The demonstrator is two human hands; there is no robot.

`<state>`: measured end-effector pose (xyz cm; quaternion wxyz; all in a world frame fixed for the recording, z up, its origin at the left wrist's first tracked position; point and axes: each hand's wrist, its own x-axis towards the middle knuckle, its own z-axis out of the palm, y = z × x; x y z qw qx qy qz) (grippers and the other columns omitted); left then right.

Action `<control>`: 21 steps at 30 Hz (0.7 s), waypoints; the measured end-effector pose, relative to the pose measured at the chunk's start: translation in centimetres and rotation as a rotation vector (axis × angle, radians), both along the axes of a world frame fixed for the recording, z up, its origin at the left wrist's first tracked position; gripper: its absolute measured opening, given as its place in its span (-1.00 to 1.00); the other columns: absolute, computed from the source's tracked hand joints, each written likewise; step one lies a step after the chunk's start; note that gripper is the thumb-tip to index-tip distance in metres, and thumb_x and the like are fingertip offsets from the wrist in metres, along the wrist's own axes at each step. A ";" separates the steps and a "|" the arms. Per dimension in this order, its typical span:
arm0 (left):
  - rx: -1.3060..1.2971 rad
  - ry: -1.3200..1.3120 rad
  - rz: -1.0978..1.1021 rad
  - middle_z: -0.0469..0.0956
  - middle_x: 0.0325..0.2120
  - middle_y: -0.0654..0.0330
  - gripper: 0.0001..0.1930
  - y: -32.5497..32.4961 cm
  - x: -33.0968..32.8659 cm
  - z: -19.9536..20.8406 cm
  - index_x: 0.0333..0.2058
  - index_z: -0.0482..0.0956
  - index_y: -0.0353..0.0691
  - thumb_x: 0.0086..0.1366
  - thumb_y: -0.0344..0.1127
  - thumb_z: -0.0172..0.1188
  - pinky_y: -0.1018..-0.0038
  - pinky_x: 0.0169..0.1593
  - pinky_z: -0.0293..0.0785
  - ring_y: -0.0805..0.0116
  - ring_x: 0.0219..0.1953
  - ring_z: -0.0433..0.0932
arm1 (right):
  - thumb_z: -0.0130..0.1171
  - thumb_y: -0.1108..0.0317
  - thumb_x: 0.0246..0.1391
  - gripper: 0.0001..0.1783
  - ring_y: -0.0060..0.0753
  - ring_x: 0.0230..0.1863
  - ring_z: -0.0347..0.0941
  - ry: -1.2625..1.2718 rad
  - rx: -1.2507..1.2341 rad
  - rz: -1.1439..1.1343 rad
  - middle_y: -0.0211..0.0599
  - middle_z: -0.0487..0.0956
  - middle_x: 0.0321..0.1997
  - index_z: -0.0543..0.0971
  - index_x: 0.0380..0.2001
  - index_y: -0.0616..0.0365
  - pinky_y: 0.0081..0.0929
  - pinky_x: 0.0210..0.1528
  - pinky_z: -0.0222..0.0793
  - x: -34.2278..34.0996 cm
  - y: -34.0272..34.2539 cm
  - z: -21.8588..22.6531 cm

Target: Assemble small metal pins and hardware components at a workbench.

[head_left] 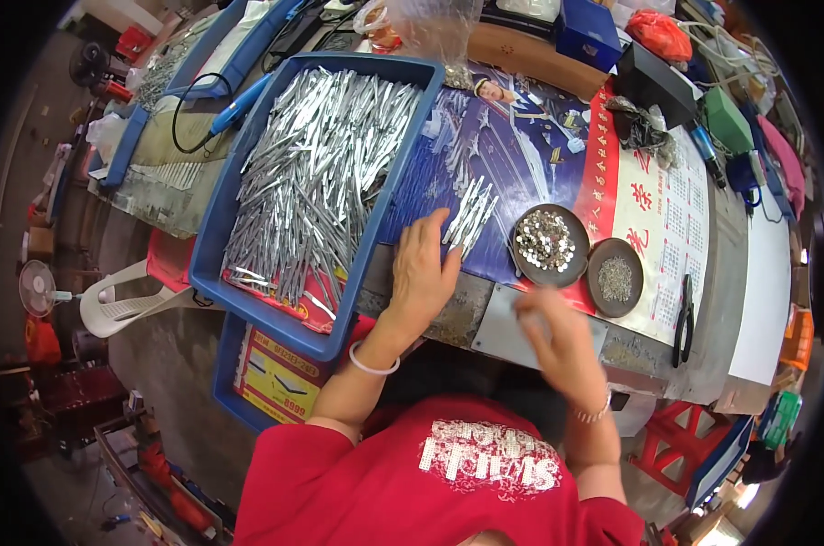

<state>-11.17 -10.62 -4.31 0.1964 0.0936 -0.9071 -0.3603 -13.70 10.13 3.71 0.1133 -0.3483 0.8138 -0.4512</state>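
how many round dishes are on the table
2: the larger dish, holding pale discs, is just beyond the right hand; the smaller dish, holding tiny pieces, is to its right. Others could be hidden further back.

Left fingers (pixel 429 233) extended forward

Slim silver strips (pixel 472 213), bunched, lying slantwise

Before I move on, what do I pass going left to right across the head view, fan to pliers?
White fan, white plastic chair, blue tray, left hand, small bunch of metal strips, dish of shiny discs, dish of fine bits, black pliers.
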 end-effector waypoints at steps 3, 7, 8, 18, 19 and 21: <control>-0.038 -0.011 -0.010 0.41 -0.05 -0.04 -0.39 1.1 1.3 1.0 0.11 0.25 -0.33 0.06 -0.44 0.23 0.24 0.05 0.28 -0.03 -0.01 0.36 | 0.01 0.39 0.13 -0.75 0.10 -0.17 0.43 0.075 0.078 -0.005 0.09 0.50 -0.25 0.42 -0.15 0.30 -0.20 -0.14 0.34 -6.0 -2.7 -0.6; -0.188 -0.053 0.015 0.41 -0.06 0.02 -0.27 1.5 2.0 0.4 0.16 0.18 -0.29 -0.01 -0.42 0.30 0.19 -0.04 0.23 0.05 -0.07 0.38 | -0.05 0.30 0.19 -0.57 0.25 -0.07 0.38 0.266 0.166 0.109 0.25 0.47 -0.12 0.28 0.07 0.30 -0.11 -0.03 0.29 -11.7 -7.0 -3.6; -0.191 -0.044 0.017 0.42 -0.12 0.02 -0.27 1.6 1.9 0.5 0.16 0.18 -0.29 0.00 -0.42 0.30 0.18 -0.07 0.23 0.05 -0.11 0.38 | -0.05 0.29 0.19 -0.56 0.25 -0.05 0.37 0.207 0.227 0.119 0.26 0.46 -0.10 0.27 0.07 0.31 -0.11 -0.02 0.29 -12.4 -7.6 -4.1; -0.127 0.017 0.023 0.43 -0.28 0.07 -0.37 0.9 1.5 0.2 0.11 0.26 -0.24 0.02 -0.42 0.27 0.20 -0.16 0.24 0.07 -0.20 0.40 | 0.00 0.30 0.14 -0.49 0.19 0.03 0.35 0.158 0.283 0.209 0.24 0.42 -0.01 0.25 0.11 0.33 -0.19 0.06 0.27 -9.9 -9.2 -4.7; -0.130 0.015 0.014 0.43 -0.24 0.06 -0.36 0.9 1.5 0.1 0.11 0.26 -0.24 0.02 -0.43 0.26 0.20 -0.14 0.24 0.07 -0.20 0.40 | 0.03 0.35 0.08 -0.54 0.20 -0.04 0.37 0.207 0.192 0.186 0.23 0.45 -0.08 0.30 0.02 0.38 -0.17 -0.01 0.29 -9.8 -9.3 -5.0; -0.115 0.017 0.008 0.42 -0.18 0.04 -0.36 0.9 1.7 0.2 0.11 0.24 -0.25 0.02 -0.42 0.26 0.20 -0.11 0.25 0.07 -0.17 0.41 | 0.03 0.35 0.09 -0.52 0.21 -0.01 0.36 0.175 0.200 0.130 0.25 0.43 -0.04 0.29 0.04 0.39 -0.18 0.02 0.28 -9.7 -8.8 -4.5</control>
